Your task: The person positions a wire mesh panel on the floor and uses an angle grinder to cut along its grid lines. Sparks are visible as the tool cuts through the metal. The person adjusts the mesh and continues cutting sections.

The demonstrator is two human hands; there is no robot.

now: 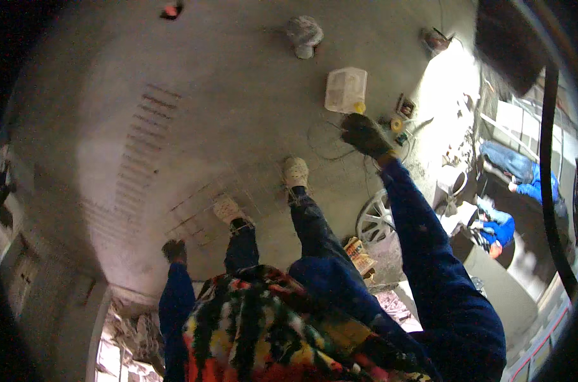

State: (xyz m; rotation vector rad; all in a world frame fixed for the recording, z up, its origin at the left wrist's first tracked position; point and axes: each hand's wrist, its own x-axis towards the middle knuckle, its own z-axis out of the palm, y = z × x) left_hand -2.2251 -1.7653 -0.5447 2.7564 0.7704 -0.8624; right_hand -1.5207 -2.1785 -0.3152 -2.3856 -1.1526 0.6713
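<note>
The pale plastic tray (pixel 346 88) lies on the grey floor (pixel 238 121), ahead of the person and to the right. Its long axis, only slightly the longer, runs away from the person. The gloved right hand (pixel 367 135) reaches toward the tray's near edge; its fingers are too dark to tell whether they are spread or gripping. A yellow piece (pixel 359 107) shows between fingertips and tray corner; whether it is held cannot be determined. The gloved left hand (pixel 174 251) hangs low at the left, finger spacing likewise unreadable.

Floor stretches left of the tray, and beyond it toward a plastic-wrapped bundle (pixel 305 36). To the right, room narrows: a yellow roll (pixel 397 125) lies near the hand, and a white spoked wheel (pixel 373 218) sits beside the right forearm.
</note>
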